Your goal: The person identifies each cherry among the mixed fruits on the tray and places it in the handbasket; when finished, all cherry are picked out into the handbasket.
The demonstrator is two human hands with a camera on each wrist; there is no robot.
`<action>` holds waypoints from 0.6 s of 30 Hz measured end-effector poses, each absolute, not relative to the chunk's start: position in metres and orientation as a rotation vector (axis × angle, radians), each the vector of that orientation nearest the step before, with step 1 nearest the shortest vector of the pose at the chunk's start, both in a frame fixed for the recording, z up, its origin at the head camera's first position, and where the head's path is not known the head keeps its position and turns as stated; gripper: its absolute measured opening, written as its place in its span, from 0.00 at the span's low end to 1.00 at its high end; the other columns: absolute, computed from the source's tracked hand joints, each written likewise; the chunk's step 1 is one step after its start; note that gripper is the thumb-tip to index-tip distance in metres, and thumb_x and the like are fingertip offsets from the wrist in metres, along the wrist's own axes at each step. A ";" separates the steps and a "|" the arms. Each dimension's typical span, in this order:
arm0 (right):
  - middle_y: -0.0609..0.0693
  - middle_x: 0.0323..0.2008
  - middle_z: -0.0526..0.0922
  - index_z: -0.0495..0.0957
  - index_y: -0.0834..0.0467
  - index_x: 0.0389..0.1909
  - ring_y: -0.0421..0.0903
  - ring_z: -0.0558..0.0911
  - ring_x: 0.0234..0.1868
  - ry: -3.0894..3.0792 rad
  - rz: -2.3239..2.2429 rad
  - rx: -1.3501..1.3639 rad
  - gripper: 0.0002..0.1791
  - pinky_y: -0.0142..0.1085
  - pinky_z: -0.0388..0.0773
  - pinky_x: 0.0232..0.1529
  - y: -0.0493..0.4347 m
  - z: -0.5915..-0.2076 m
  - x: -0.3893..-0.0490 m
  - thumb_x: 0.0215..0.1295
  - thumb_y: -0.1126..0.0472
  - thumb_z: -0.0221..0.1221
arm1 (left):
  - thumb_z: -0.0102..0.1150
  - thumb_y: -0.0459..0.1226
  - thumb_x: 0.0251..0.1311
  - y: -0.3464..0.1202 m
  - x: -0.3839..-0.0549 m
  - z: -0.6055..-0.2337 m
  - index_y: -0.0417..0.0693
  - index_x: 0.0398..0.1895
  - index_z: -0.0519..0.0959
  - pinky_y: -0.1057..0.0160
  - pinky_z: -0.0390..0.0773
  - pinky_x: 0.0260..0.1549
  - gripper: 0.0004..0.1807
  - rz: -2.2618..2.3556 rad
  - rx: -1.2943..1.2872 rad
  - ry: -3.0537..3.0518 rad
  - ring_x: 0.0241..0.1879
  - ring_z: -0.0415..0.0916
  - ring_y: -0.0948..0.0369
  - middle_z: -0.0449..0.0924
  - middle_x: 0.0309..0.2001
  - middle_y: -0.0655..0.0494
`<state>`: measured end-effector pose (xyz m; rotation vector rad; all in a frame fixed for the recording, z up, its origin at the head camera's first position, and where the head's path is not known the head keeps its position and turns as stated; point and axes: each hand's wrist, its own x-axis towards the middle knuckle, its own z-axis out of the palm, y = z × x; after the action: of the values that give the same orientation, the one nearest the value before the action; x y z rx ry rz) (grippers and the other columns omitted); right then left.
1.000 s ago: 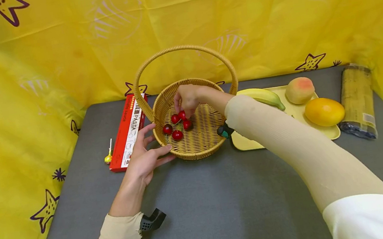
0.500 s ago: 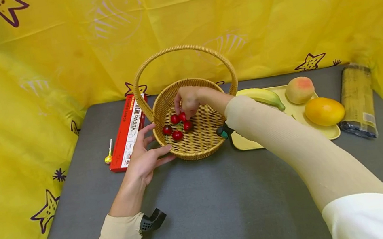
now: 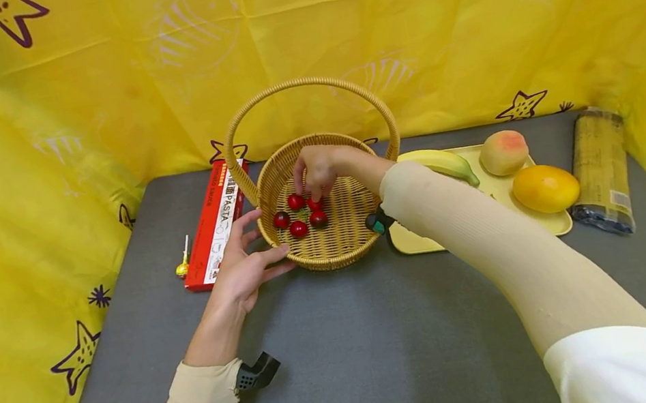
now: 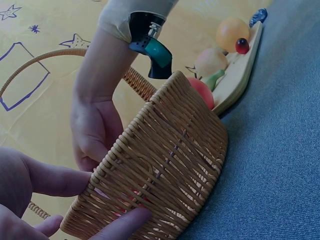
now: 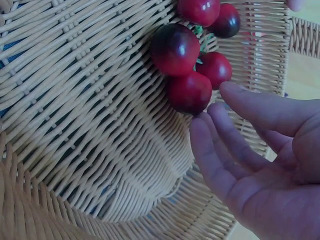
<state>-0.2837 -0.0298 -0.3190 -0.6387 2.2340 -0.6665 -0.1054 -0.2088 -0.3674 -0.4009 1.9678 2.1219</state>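
A wicker basket [image 3: 346, 259] with a tall arched handle stands near the back of the table. Inside it, toward the left, lies a cluster of several dark red cherry tomatoes [image 3: 299, 229] joined by green stems [image 5: 198, 30]. My left hand [image 3: 240, 265] holds the basket's left front rim; in the left wrist view one fingertip sits at the rim while another finger lies along the outer wall. My right hand [image 3: 321, 166] reaches down into the basket. Its parted, loosely bent fingers [image 5: 212, 155] and thumb are right at the cluster's edge, gripping nothing.
Left of the basket lie a red and white pasta box [image 3: 218, 230] and a lollipop [image 3: 183, 266]. To the right, a pale yellow tray [image 3: 421, 239] bears a banana [image 3: 444, 164], a peach [image 3: 504, 153] and a mango [image 3: 546, 188]. A rolled, wrapped package [image 3: 600, 169] lies beyond it.
The tomatoes under the right fingertips have shifted slightly toward the right and front, and the right fingers have loosened a little. The left hand and basket stay in place.
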 end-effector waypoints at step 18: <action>0.51 0.34 0.78 0.84 0.64 0.52 0.42 0.78 0.30 2.247 -0.793 -0.698 0.19 0.32 0.83 0.33 -0.023 -0.297 -0.273 0.59 0.78 0.65 | 0.61 0.22 0.65 -0.208 -0.107 -0.368 0.60 0.81 0.52 0.49 0.90 0.46 0.47 2.116 -0.401 1.976 0.61 0.76 0.37 0.54 0.74 0.42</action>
<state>-0.2733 -0.0231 -0.2972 -0.6984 2.2474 -0.7934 -0.1071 -0.2080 -0.3680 -0.4006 1.9758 2.1155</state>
